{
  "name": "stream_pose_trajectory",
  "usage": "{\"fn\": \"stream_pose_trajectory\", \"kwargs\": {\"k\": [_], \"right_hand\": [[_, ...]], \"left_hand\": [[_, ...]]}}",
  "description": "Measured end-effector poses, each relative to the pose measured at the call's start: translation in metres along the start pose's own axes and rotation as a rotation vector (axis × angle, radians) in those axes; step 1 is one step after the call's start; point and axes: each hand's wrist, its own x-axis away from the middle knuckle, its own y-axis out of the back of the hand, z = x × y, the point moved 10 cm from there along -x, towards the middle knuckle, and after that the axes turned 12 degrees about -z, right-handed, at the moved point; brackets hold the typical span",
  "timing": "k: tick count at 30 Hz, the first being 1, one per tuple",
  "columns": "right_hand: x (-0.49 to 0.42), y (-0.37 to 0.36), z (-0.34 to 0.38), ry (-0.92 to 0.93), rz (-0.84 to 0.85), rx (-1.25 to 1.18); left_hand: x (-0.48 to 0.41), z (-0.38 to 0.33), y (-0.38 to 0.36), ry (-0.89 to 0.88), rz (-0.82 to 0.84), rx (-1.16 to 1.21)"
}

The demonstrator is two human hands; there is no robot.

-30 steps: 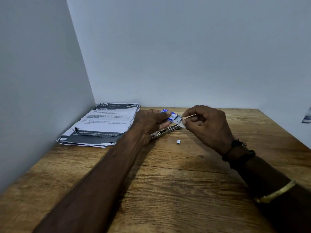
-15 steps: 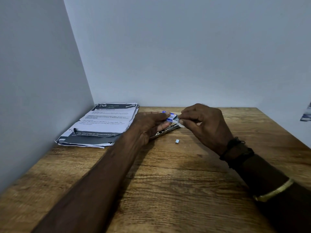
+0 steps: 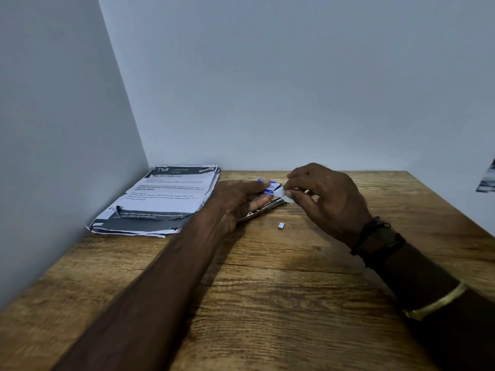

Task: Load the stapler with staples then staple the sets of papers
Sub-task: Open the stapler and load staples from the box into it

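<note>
My left hand grips a small blue-and-white staple box just above the table. My right hand pinches the box's open end flap, fingertips touching it. Under both hands lies a metal stapler, mostly hidden by my left fingers. A short loose piece of staples rests on the wood in front of the stapler. A stack of printed papers lies at the back left corner.
The wooden table is boxed in by a wall on the left and a wall at the back. A scrap of printed paper shows at the right edge. Dark bands and a gold bangle sit on my right wrist.
My right hand has moved in from pulling the flap outward and now pinches close against the box end. My left hand stays on the box.
</note>
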Motion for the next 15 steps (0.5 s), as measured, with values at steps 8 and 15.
{"fn": "stream_pose_trajectory", "kwargs": {"k": [8,15], "right_hand": [[0.0001,-0.0031,-0.006,-0.02,0.067,-0.086],[0.0018,-0.006,-0.0072,-0.028,0.086,-0.054]], "left_hand": [[0.0029,-0.0017,-0.0006,-0.019,0.006,-0.021],[0.0032,-0.0043,-0.0001,-0.051,0.002,-0.039]]}}
